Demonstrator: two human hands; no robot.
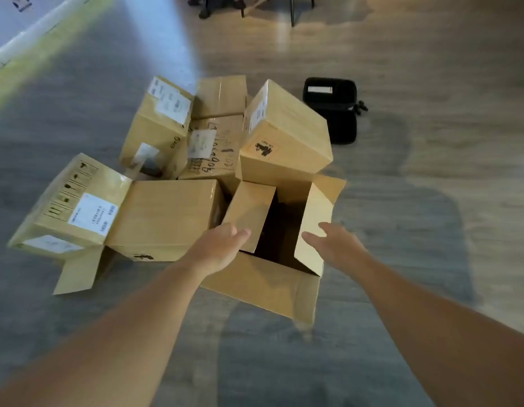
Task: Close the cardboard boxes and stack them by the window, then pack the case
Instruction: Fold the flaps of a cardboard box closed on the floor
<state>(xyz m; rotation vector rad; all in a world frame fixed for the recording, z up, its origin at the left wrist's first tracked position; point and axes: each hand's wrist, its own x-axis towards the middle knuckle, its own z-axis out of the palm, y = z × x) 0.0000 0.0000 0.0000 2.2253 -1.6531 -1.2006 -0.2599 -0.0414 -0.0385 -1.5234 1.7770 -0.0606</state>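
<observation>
Fingers straight, left hand (222, 248) and right hand (332, 245) on side flaps of upward-gaping open box (263, 286)

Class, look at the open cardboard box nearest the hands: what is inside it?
The open cardboard box shows only a dark interior between its raised flaps. Shadow hides the bottom, so any contents cannot be made out.

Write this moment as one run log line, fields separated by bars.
step: closing open box | left hand: on left flap | right hand: at right flap | case: open
</observation>
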